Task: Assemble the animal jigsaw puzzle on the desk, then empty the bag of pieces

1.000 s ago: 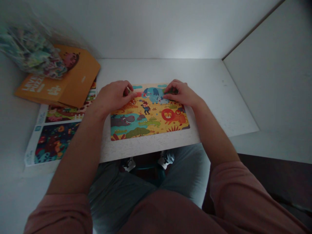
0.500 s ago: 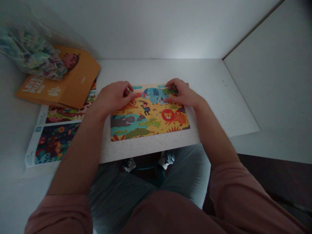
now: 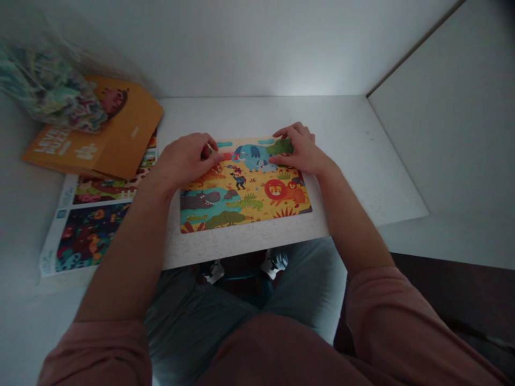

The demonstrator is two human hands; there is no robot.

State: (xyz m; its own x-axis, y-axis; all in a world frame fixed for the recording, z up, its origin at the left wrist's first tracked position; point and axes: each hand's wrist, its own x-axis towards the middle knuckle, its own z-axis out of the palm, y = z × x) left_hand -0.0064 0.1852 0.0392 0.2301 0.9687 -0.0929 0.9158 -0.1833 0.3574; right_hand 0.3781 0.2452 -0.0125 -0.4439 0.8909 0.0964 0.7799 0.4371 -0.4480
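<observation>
A jigsaw puzzle [image 3: 253, 185] with animal pictures lies flat on the white table, its pieces joined in one sheet. An elephant, a lion, a hippo and a crocodile show on it. My left hand [image 3: 195, 155] rests over its upper left part, fingers bent, thumb and forefinger apart on the surface. The puzzle's upper left corner is hidden beneath that hand. Over the upper right corner is my right hand [image 3: 301, 147], its fingers spread and its thumb near the small elephant. No loose piece shows between the fingers of either hand.
At the left, an orange puzzle box or envelope [image 3: 132, 128] lies on printed picture sheets [image 3: 88, 236]. A clear plastic bag of puzzle pieces [image 3: 56, 91] sits on top. White walls [image 3: 257, 48] enclose the table [image 3: 362, 161] at the back and sides.
My right hand has lifted its fingers slightly and opened them wider, uncovering more of the green tree. My left hand stays nearly in place. The whole view has shifted a little.
</observation>
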